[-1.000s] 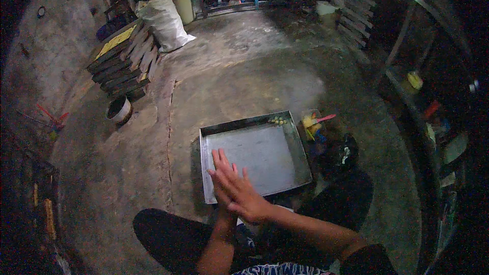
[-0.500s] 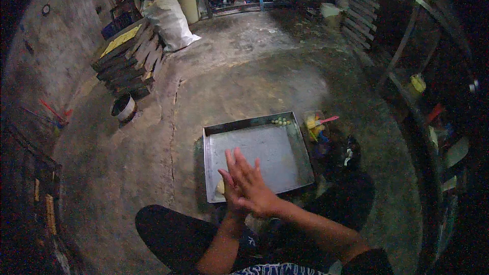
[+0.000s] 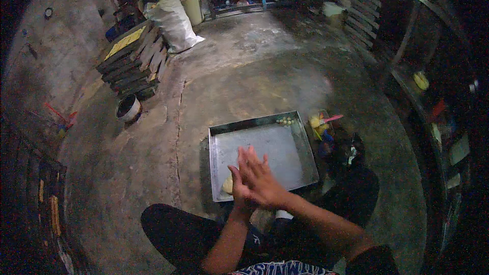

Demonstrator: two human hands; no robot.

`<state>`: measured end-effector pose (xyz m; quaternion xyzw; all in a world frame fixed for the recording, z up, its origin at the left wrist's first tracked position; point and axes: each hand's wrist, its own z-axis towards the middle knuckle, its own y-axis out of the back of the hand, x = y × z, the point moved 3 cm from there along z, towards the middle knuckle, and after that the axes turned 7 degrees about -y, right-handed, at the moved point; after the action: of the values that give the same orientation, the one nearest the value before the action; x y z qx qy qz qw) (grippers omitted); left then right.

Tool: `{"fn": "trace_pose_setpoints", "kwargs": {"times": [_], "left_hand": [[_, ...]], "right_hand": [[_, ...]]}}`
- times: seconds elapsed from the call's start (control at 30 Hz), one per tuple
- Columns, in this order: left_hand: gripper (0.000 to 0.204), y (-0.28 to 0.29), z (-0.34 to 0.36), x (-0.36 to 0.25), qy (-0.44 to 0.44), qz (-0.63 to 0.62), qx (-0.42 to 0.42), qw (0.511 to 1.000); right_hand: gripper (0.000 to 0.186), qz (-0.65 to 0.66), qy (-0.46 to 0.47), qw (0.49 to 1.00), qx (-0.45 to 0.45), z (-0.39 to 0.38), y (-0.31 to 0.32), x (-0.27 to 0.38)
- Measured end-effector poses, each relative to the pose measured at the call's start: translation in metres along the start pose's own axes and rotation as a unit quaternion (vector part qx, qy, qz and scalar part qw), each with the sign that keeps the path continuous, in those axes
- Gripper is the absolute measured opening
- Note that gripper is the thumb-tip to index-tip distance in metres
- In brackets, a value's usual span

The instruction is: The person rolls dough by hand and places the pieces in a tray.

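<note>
My left hand (image 3: 241, 189) and my right hand (image 3: 265, 187) are pressed palm to palm over the near left part of a shallow rectangular metal tray (image 3: 277, 147). The right lies across the left, its fingers stretched out and pointing away from me. Whatever is between the palms is hidden. Just left of my hands, a pale dough lump (image 3: 227, 186) rests in the tray, partly covered by the left hand. Several small pale dough balls (image 3: 286, 121) sit in rows in the far right corner.
Right of the tray stands a container of yellow stuff (image 3: 317, 122) with a pink-handled brush (image 3: 333, 118). My bent legs flank the tray's near side. Farther left are a round metal pan (image 3: 128, 107), stacked wooden trays (image 3: 135, 61) and a white sack (image 3: 175, 25). A dark rack (image 3: 407, 81) lines the right.
The whole view has shifted slightly, so everything sits a little farther right. My palms stay together, with the right hand slid slightly against the left. The tray's contents look the same.
</note>
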<state>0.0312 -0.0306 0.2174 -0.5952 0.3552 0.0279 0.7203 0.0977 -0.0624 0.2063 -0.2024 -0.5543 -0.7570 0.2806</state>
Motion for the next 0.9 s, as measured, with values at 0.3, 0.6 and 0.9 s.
{"fn": "trace_pose_setpoints", "kwargs": {"times": [0.3, 0.6, 0.9], "left_hand": [[0.082, 0.045, -0.016, 0.051, 0.193, -0.109, 0.061, 0.973], [0.081, 0.061, 0.009, 0.014, -0.013, -0.047, 0.011, 0.999], [0.081, 0.032, -0.012, 0.029, 0.093, -0.129, 0.053, 0.986]], "right_hand": [[0.080, 0.017, 0.028, 0.996, -0.087, 0.025, 0.019, 0.007], [0.077, 0.038, -0.011, 0.999, 0.036, 0.004, -0.021, 0.030], [0.082, 0.144, -0.147, 0.964, -0.168, 0.022, 0.010, -0.034]]}}
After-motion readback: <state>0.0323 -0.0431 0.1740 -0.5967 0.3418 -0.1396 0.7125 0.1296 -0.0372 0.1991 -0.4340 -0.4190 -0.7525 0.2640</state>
